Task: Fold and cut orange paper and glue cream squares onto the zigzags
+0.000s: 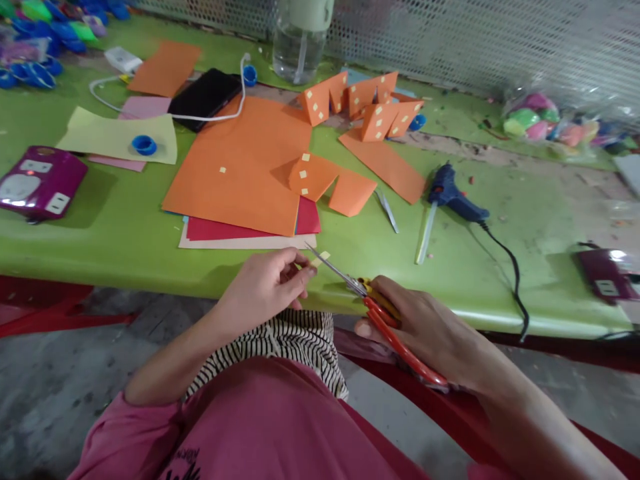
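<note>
Between the thumb and fingers of my left hand is a small pale yellow paper piece. My right hand is wrapped round the handles of red and yellow scissors, whose blades point left and lie beside the yellow piece. Beyond my hands, a folded orange paper with small yellow squares rests partly on a large orange sheet. Red and cream sheets show under it. Tweezers lie right of the folded paper. Several folded orange pieces with yellow squares stand farther back.
A blue glue gun with its cord lies at the right on the green table. A black phone with a white cable, a clear bottle and a blue cap are farther back. Purple power sockets sit at the left.
</note>
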`<state>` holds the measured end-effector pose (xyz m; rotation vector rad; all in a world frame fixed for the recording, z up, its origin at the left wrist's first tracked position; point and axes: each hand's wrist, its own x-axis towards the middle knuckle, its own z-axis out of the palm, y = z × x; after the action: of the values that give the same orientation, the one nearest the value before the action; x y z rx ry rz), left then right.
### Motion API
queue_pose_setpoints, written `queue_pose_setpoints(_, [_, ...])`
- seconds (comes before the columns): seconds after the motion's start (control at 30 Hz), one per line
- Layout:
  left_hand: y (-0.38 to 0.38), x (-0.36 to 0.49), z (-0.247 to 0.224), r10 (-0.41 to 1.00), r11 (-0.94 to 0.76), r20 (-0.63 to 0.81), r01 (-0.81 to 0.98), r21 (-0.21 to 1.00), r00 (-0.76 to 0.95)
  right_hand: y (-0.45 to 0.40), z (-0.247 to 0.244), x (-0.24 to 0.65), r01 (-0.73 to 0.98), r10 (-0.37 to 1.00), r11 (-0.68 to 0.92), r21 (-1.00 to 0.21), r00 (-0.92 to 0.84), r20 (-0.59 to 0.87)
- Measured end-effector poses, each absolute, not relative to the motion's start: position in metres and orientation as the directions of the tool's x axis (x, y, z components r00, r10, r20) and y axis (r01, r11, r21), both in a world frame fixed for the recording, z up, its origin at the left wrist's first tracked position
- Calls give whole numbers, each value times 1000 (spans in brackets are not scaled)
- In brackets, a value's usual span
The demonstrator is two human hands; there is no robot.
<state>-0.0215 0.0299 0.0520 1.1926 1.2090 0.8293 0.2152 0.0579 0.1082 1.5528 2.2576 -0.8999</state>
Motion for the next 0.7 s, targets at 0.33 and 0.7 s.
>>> queue_pose_setpoints(0.33, [66,-33,56,936,259,-302,227,939,180,114,112,197,881,687,367,-297,-472,-552])
queue_pose_setpoints(0.7, [72,-38,53,931,292,-330,222,930,159,127,105,201,863,655,356,-358,-504,-564])
